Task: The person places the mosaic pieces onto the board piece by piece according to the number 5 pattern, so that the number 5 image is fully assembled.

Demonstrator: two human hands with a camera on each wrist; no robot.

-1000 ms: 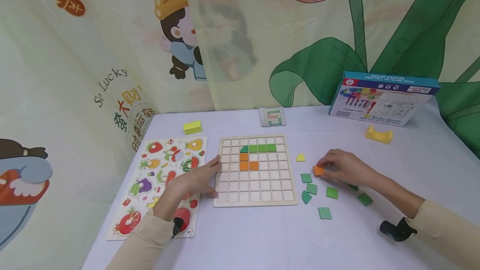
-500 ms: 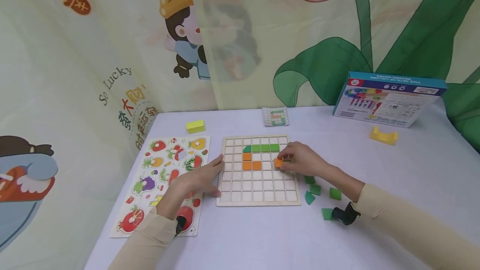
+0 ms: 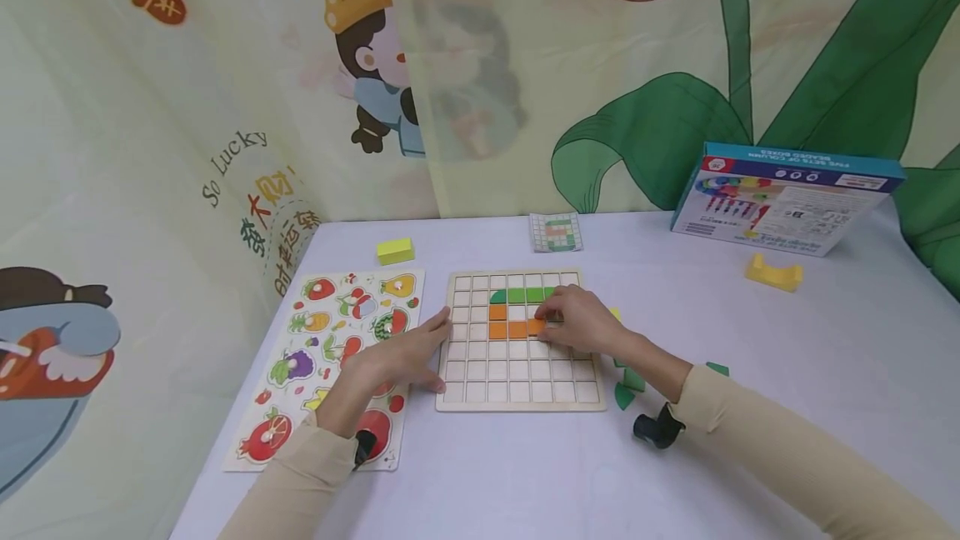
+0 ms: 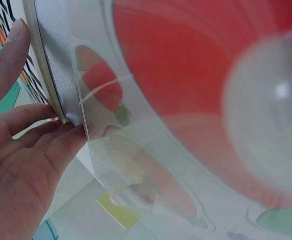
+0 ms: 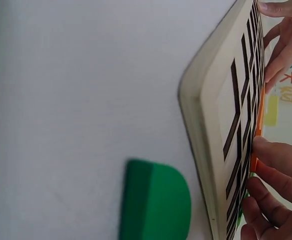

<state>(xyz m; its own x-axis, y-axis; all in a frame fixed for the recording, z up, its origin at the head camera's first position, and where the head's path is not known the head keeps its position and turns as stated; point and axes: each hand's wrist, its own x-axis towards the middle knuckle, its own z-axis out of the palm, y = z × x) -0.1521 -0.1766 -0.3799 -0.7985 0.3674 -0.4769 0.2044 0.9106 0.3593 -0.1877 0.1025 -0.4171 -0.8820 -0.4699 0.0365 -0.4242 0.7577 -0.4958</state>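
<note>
A wooden grid board [image 3: 487,369] lies in the middle of the table. Along its upper part runs a row of green square tiles [image 3: 517,296], with a green quarter-round tile [image 3: 498,297] at the left end. Orange tiles [image 3: 498,329] sit below them. My right hand [image 3: 581,319] pinches an orange square tile [image 3: 535,327] between thumb and finger, at the cell right of the orange row; the right wrist view also shows this orange tile [image 5: 254,162]. With its fingers extended, my left hand [image 3: 405,357] rests against the board's left edge, also seen in the left wrist view.
A fruit puzzle board [image 3: 258,394] lies under my left forearm. Loose green tiles [image 3: 624,396] lie right of the grid. A pattern card [image 3: 556,232], a yellow block [image 3: 395,252], a yellow holder [image 3: 774,273] and a box [image 3: 787,198] stand toward the back.
My right hand has carried the orange tile left from the loose tiles onto the grid, beside the orange row. My left hand stays at the board's edge. The head view has shifted slightly.
</note>
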